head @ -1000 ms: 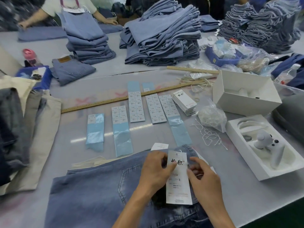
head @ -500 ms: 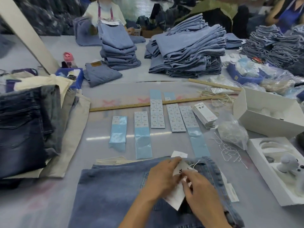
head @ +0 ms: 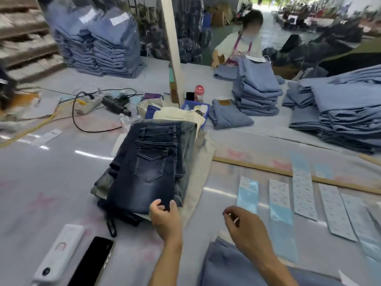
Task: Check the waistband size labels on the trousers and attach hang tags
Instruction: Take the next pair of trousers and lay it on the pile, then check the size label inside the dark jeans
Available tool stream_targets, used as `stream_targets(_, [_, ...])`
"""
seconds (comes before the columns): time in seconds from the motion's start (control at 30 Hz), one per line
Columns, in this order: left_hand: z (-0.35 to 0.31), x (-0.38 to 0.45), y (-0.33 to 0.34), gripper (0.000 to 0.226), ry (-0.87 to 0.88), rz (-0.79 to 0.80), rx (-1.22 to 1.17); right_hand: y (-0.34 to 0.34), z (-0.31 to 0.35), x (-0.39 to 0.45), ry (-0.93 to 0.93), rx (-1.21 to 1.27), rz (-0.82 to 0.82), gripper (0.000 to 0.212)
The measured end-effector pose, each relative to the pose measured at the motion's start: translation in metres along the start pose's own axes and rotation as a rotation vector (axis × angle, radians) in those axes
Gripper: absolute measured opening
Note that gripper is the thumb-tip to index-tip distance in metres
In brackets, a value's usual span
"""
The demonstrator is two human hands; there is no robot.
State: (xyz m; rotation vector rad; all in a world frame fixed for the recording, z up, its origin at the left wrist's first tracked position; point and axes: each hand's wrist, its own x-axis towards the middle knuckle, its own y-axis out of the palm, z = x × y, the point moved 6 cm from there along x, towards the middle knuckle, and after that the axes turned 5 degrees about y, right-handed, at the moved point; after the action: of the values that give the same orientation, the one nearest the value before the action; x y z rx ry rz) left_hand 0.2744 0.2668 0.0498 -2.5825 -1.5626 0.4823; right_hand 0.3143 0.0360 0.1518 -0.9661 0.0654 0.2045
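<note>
A folded pair of dark blue jeans [head: 151, 162] lies on top of a small pile of grey and beige trousers [head: 198, 166] at the centre. My left hand [head: 165, 217] pinches the near edge of the dark jeans with thumb and fingers. My right hand [head: 245, 230] hovers above the table with loosely curled fingers, holding nothing that I can see. A lighter blue pair of jeans [head: 226, 267] lies at the bottom right under my right forearm. Strips of size stickers [head: 303, 195] on pale blue backing [head: 247, 193] lie in a row to the right.
A black phone [head: 90, 263] and a white device [head: 59, 248] lie at the near left. A wooden ruler [head: 268, 168] crosses the table. Stacks of folded blue jeans [head: 257, 93] stand behind, a person works there, and a power strip with cables [head: 90, 104] lies at the far left.
The view has swung left. Both hands have left the hang tag on the light jeans; my left hand has reached to the pile and taken hold of the dark jeans.
</note>
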Motion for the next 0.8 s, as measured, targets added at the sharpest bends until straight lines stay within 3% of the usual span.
stream_targets(0.1, [0.033, 0.066, -0.035, 0.058, -0.273, -0.154, -0.047, 0.066, 0.037, 0.022, 0.045, 0.107, 0.196, 0.011])
stream_targets(0.3, [0.056, 0.097, -0.050, 0.068, -0.439, -0.285, -0.219, 0.149, 0.049, 0.029, 0.475, 0.668, 0.393, 0.015])
stream_targets(0.37, [0.057, 0.103, -0.063, 0.053, -0.423, -0.299, -0.166, 0.164, 0.051, 0.027, 0.573, 0.753, 0.409, 0.018])
stream_targets(0.43, [0.042, 0.107, -0.074, 0.041, -0.264, -0.301, -0.038, 0.175, 0.055, 0.030, 0.599, 0.794, 0.418, 0.031])
stream_targets(0.53, [0.012, 0.106, -0.070, 0.032, -0.117, -0.267, -0.071, 0.189, 0.074, 0.039, 0.612, 0.960, 0.442, 0.046])
stream_targets(0.67, [0.005, 0.113, -0.038, 0.056, -0.535, -0.008, -0.497, 0.198, 0.098, 0.054, 0.604, 1.166, 0.389, 0.052])
stream_targets(0.73, [-0.011, 0.117, -0.034, 0.051, -0.562, 0.058, -0.477, 0.198, 0.106, 0.056, 0.623, 1.276, 0.370, 0.051])
stream_targets(0.8, [-0.038, 0.121, -0.035, 0.040, -0.477, 0.065, -0.419, 0.194, 0.110, 0.057, 0.665, 1.380, 0.370, 0.043])
